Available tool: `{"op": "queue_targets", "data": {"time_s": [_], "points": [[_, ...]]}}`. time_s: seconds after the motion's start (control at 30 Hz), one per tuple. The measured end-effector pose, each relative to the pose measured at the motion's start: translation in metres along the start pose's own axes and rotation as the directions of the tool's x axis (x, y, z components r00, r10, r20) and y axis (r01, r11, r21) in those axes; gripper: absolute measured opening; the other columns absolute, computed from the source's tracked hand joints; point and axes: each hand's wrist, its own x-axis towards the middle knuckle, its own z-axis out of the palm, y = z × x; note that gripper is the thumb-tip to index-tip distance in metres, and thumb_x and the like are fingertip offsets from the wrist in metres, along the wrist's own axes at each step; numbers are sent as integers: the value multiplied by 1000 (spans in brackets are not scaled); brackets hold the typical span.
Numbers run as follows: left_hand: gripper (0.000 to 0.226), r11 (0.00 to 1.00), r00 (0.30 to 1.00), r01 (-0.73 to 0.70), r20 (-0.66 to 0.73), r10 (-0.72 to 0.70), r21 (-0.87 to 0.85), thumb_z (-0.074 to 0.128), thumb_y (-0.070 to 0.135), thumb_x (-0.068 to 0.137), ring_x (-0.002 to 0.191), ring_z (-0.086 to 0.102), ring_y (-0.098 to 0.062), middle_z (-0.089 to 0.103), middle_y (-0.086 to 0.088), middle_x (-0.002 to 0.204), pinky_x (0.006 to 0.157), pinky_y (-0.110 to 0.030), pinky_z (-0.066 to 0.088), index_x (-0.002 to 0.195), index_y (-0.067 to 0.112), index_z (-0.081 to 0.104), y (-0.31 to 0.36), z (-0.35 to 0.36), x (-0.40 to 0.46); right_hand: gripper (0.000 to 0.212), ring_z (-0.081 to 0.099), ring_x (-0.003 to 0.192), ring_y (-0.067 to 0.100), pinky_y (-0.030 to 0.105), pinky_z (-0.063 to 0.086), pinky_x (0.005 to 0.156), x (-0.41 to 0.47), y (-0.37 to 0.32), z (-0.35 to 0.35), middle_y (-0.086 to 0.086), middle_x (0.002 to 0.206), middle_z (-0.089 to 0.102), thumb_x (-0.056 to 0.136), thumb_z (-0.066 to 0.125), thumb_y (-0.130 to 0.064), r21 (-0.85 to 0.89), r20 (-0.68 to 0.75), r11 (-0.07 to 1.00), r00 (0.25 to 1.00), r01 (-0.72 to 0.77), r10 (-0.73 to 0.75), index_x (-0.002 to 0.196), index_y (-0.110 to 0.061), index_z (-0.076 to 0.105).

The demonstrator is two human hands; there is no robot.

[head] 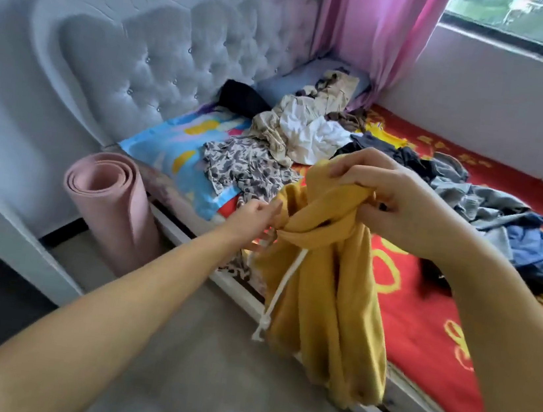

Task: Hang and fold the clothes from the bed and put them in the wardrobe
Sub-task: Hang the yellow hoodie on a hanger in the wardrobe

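A rolled pink mat (114,206) stood by the bed (421,315). The left hand (254,219) pinched the yellow garment (325,282) at its drawstring edge, and the right hand (391,201) gripped its bunched top, above the bed's edge. The heaped clothes (307,134) lay behind.

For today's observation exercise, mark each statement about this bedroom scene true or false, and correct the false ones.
1. Both hands hold the yellow garment. True: right hand, left hand.
2. A white drawstring hangs from it. True.
3. The bed sheet is plain blue. False: red with yellow patterns.
4. The rolled pink mat lies on the bed. False: it stands on the floor beside it.
5. The curtain is green. False: pink.
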Motion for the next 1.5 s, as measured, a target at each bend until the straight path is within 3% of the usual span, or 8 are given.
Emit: {"op": "queue_targets", "data": {"time_s": [0.13, 0.27, 0.33, 0.5, 0.77, 1.03, 1.3, 1.5], "points": [[52, 943, 913, 325, 284, -293, -69, 63, 41, 88, 78, 65, -24, 62, -11, 104, 57, -30, 57, 129, 13, 47, -18, 6, -40, 40, 56, 101, 18, 42, 48, 82, -4, -51, 5, -11, 115, 53, 72, 52, 5, 7, -29, 992, 991, 128, -127, 88, -30, 62], [20, 741, 875, 482, 302, -378, -468, 66, 12, 83, 63, 65, -23, 64, -13, 84, 55, -35, 58, 101, 7, 59, -67, -15, -76, 42, 54, 104, 12, 34, 47, 85, -15, -100, 29, -8, 116, 53, 71, 53, 9, 48, -64, 978, 977, 205, -202, 82, -31, 60], [9, 644, 903, 399, 159, -399, -652, 53, 9, 92, 55, 54, -19, 56, -7, 62, 51, -30, 53, 83, 10, 54, -82, -35, -102, 42, 53, 105, 10, 31, 45, 85, -18, -113, 50, -8, 116, 52, 72, 54, 11, 53, -93, 975, 974, 214, -208, 82, -30, 61], [21, 559, 918, 82, -157, -365, -825, 34, -6, 78, 57, 53, -22, 54, -10, 67, 65, -33, 48, 76, 7, 51, -111, -129, -209, 58, 50, 107, 7, 7, 38, 89, -25, -138, 124, -11, 114, 51, 69, 56, 25, 70, -154, 989, 981, 130, -118, 83, -32, 61], [25, 783, 922, 63, -264, -283, -619, 66, 31, 87, 91, 66, -30, 72, -15, 93, 81, -43, 55, 103, 12, 67, -130, -227, -340, 57, 54, 100, 23, 6, 37, 77, -9, -186, 228, 2, 108, 56, 66, 53, 27, 121, -114, 992, 993, 43, -30, 74, -28, 65], [23, 921, 605, 35, -725, -328, -388, 62, 21, 91, 87, 64, -29, 65, -14, 92, 77, -47, 57, 110, 8, 58, -146, -344, -387, 24, 44, 79, -3, -4, 32, 77, 53, -256, 256, -6, 97, 53, 60, 53, 11, -49, -76, 901, 898, 431, -434, 64, -10, 64], [18, 740, 555, -171, -684, -473, -651, 49, 23, 99, 80, 59, -29, 62, -17, 91, 67, -46, 48, 106, 7, 55, -116, -406, -407, 32, 52, 78, 7, 0, 36, 68, 154, -309, 263, -5, 95, 52, 66, 44, 4, 17, 32, 873, 872, 487, -488, 69, -23, 61], [37, 621, 606, -320, -658, -447, -716, 61, 34, 91, 90, 62, -32, 64, -18, 116, 79, -48, 51, 119, 11, 62, -87, -427, -389, 32, 54, 89, 17, 24, 45, 81, 227, -346, 271, -5, 95, 53, 74, 45, 9, -161, 453, 823, 782, 545, -429, 85, -9, 68]]}}
